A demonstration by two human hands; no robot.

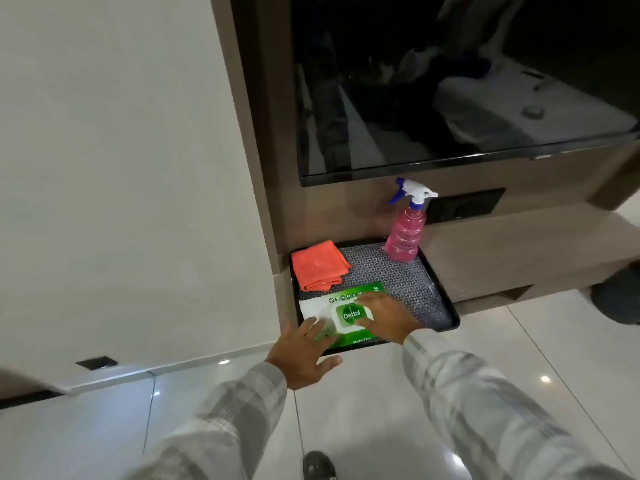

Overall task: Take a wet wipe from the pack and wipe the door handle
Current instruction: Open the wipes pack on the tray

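Tray point(446, 308) right half free; cloth point(318, 270), bottle point(405, 237) block back.
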